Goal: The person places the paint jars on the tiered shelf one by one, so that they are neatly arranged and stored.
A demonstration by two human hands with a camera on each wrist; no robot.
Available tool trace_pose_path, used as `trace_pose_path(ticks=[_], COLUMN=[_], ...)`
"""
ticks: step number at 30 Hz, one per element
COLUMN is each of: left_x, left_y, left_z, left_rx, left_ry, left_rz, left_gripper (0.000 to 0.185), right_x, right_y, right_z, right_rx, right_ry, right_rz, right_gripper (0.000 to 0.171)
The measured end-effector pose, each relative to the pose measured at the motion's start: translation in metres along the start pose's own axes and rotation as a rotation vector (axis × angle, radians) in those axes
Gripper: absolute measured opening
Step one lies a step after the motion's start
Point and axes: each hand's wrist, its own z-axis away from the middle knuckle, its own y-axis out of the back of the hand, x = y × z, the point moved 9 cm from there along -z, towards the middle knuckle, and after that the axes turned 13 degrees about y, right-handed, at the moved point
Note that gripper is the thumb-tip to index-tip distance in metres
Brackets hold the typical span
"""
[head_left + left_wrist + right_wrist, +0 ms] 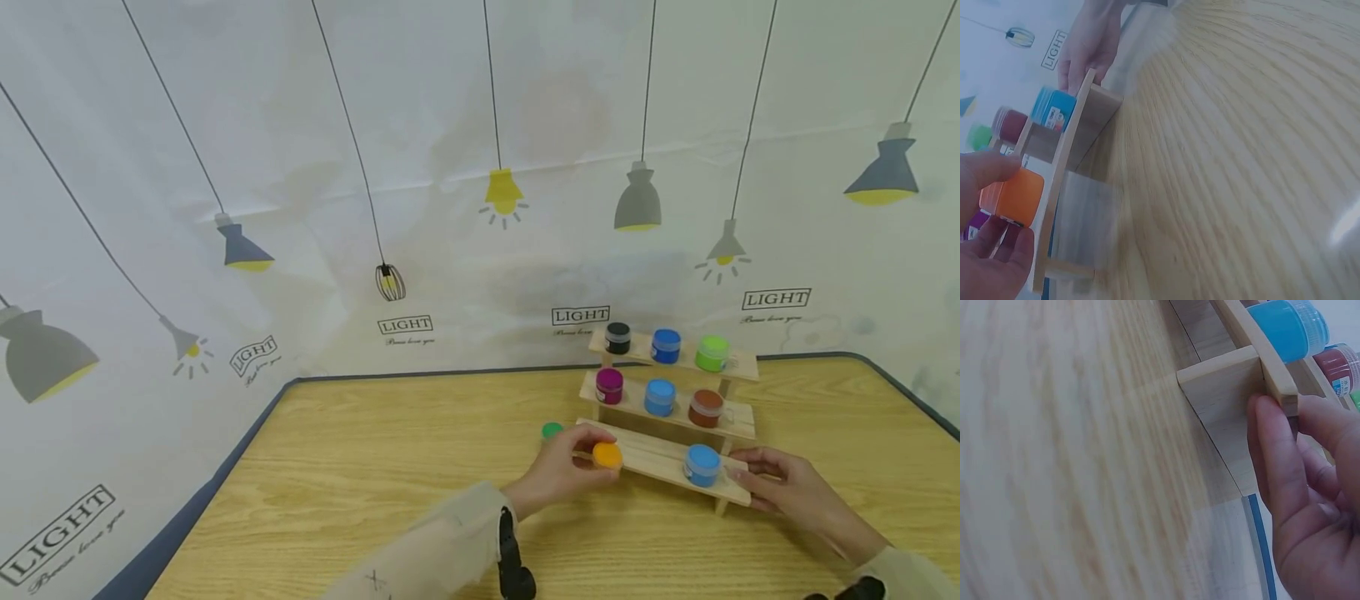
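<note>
My left hand (562,468) pinches a small orange paint jar (607,455) between thumb and fingers, at the left end of the lowest step of a three-tier wooden rack (648,454). In the left wrist view the orange jar (1021,197) is close over the board. On the right, my right hand (797,493) grips the end of that same step; the right wrist view shows thumb and fingers around the board's end (1286,400). A light blue jar (702,467) stands on this step near the right hand.
The middle step bears a purple jar (609,387), a blue jar (660,398) and a brown jar (706,409). Black (618,338), dark blue (666,347) and lime green jars (712,353) stand on top. Behind my left hand shows a green lid (552,430) on the wooden table (375,467).
</note>
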Motion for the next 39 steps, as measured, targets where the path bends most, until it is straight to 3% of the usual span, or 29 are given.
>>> trace_pose_path(ticks=[14,23,31,39], left_x=[0.017,0.018,0.018,0.006], left_y=[-0.029,-0.043,-0.044,-0.042], left_z=[-0.023,-0.031,-0.035,-0.039], left_rx=[0.030,0.075,0.101,0.094], left_ry=[-0.003,-0.017,-0.040,0.012], left_rz=[-0.030,-0.088,-0.070,-0.009], left_gripper=[0.030,0.029,0.029,0.029], right_x=[0.000,0.001,0.004,0.004], right_y=[-0.001,0.000,0.000,0.001], right_z=[-0.002,-0.002,-0.001,0.000], right_rx=[-0.029,-0.026,-0.011,0.002], right_ry=[-0.012,-0.020,-0.031,-0.008], right_rz=[-0.034,-0.044,-0.038,0.002], right_gripper=[0.049,0.050,0.051,0.048])
